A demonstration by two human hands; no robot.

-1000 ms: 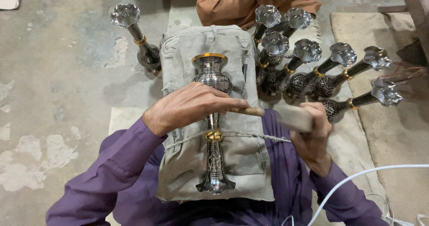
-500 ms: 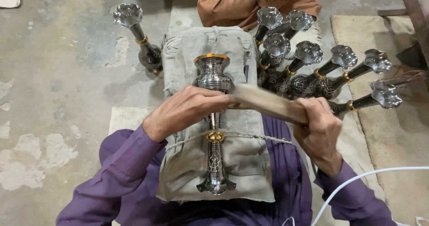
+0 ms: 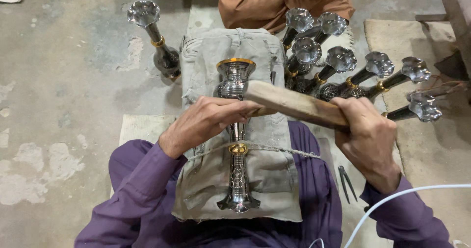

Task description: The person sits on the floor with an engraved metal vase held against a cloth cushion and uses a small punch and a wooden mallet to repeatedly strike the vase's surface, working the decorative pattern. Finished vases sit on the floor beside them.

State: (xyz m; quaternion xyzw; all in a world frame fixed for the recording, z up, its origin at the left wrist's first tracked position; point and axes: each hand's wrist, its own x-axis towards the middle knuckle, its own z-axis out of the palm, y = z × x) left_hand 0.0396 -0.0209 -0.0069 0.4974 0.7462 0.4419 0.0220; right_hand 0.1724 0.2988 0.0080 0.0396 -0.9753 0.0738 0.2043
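A silver metal vase (image 3: 237, 145) with gold bands lies lengthwise on a grey cloth-covered pad (image 3: 230, 57) on my lap, tied down by a string across its gold neck ring. My left hand (image 3: 206, 120) rests over the vase's upper body, fingers closed on something small and hidden. My right hand (image 3: 368, 140) grips a wooden stick (image 3: 289, 103) whose far end lies over the vase beside my left fingers.
Several finished silver vases (image 3: 338, 66) stand on the floor right of the pad, and one vase (image 3: 157, 42) stands left. A person in brown clothing (image 3: 284, 0) sits opposite. Metal tweezers (image 3: 347, 182) lie on a mat; a white cable (image 3: 392, 199) crosses bottom right.
The wooden stick has swung up and left onto the vase near my left fingers. My right hand rose with it. My left hand stayed on the vase.
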